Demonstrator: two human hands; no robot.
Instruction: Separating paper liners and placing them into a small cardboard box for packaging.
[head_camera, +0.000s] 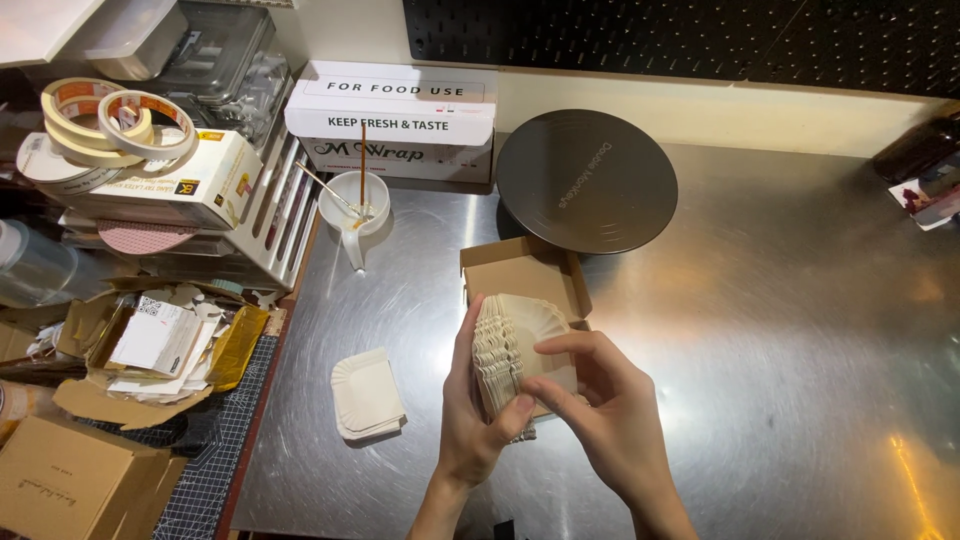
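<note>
A small food-packing workspace was shown. A steel surface (780, 330) was flanked by a food-wrap box (395, 120), tape rolls (105, 125) and a pegboard (680, 35). Cardboard boxes (70, 485) were piled at the left.

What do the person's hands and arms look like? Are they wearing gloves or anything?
No gloves. The left hand and the right hand are both bare, with short, plain nails and no rings showing. The wrists and the bits of forearm at the bottom of the picture are bare too: no sleeves, watch or bracelets in view. The arms look slim, and the fingers long.
</note>
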